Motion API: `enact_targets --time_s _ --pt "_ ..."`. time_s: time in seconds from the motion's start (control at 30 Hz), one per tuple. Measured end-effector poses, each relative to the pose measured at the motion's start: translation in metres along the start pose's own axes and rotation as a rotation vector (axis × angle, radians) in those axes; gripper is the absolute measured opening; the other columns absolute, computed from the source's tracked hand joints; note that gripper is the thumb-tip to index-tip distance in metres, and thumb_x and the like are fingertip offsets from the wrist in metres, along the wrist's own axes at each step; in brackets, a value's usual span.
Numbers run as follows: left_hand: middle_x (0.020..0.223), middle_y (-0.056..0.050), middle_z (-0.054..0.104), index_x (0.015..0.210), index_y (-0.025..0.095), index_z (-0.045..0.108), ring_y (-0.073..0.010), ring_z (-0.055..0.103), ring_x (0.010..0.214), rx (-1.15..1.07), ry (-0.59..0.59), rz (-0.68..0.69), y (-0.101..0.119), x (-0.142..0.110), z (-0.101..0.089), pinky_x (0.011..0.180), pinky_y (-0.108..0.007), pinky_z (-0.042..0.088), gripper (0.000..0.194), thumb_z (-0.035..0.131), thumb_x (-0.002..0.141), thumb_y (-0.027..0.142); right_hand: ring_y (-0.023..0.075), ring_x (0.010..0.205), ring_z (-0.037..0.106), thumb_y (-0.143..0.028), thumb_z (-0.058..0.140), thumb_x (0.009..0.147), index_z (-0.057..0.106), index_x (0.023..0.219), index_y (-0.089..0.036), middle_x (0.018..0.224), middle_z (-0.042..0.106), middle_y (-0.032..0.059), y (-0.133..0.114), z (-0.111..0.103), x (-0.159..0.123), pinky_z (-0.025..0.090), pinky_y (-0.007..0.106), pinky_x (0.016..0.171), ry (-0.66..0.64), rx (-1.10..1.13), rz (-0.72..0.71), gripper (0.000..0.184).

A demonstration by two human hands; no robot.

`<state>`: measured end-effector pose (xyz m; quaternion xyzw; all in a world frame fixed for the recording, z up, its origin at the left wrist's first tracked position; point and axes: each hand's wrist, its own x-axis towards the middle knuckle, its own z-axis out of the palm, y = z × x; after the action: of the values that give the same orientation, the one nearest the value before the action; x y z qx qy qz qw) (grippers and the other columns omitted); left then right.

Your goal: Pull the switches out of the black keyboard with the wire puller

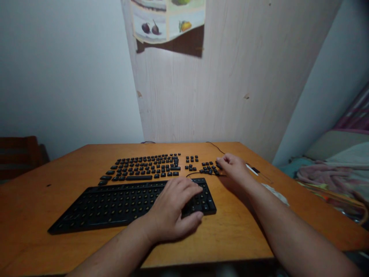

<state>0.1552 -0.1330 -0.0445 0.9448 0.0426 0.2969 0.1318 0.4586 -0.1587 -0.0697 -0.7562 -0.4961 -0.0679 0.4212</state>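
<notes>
A black keyboard base (115, 206) with its keycaps removed lies on the orange wooden table (43, 200). Behind it, the loose black keycaps (144, 167) are laid out in rows in keyboard order. My left hand (173, 207) rests flat on the right end of the base, fingers spread over the number pad, where a few caps are fitted. My right hand (235, 167) reaches to the number-pad group of loose keycaps (210, 168), fingertips pinched at a cap there; what they hold is too small to make out.
A thin black cable (215, 146) runs off the table's back edge. A small white and black tool (252, 169) lies to the right of my right hand. A wooden panel stands behind the table. Bedding lies at the far right.
</notes>
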Motion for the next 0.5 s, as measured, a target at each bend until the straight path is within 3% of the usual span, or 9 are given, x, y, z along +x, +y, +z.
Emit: enact_targets --time_s 0.17,0.27,0.4,0.5 --pt "0.123 -0.009 0.059 0.121 0.021 0.056 -0.0219 0.052 0.115 -0.163 0.315 -0.294 -0.011 0.01 -0.012 0.101 -0.041 0.039 0.033 0.055 0.089 0.029 0.0141 0.054 0.048 -0.048 0.049 0.085 0.057 0.067 -0.021 0.06 0.058 -0.0004 -0.002 0.001 -0.002 0.029 0.024 0.051 -0.025 -0.019 0.013 0.033" --pt "0.118 -0.008 0.062 0.12 0.019 0.056 -0.0203 0.057 0.108 -0.357 0.49 -0.487 -0.013 0.024 -0.025 0.095 -0.037 0.043 0.035 0.056 0.089 0.035 0.0144 0.054 0.048 -0.047 0.051 0.084 0.056 0.064 -0.021 0.057 0.057 -0.0001 -0.006 -0.001 -0.003 0.028 0.025 0.05 -0.035 -0.039 0.019 0.034" --pt "0.11 -0.008 0.065 0.113 0.016 0.058 -0.0186 0.059 0.101 -0.601 0.732 -0.619 -0.02 0.046 -0.047 0.088 -0.031 0.045 0.039 0.061 0.083 0.041 0.0146 0.054 0.048 -0.048 0.051 0.084 0.054 0.061 -0.021 0.055 0.055 -0.0004 -0.01 -0.001 -0.006 0.027 0.026 0.052 -0.036 -0.067 0.015 0.035" --pt "0.107 -0.007 0.065 0.11 0.017 0.058 -0.0166 0.061 0.093 -0.745 0.848 -0.661 -0.034 0.058 -0.057 0.078 -0.028 0.046 0.042 0.06 0.08 0.047 0.0146 0.054 0.047 -0.048 0.051 0.085 0.053 0.062 -0.021 0.055 0.055 -0.0007 -0.009 0.001 -0.007 0.027 0.026 0.054 -0.035 -0.087 0.01 0.035"
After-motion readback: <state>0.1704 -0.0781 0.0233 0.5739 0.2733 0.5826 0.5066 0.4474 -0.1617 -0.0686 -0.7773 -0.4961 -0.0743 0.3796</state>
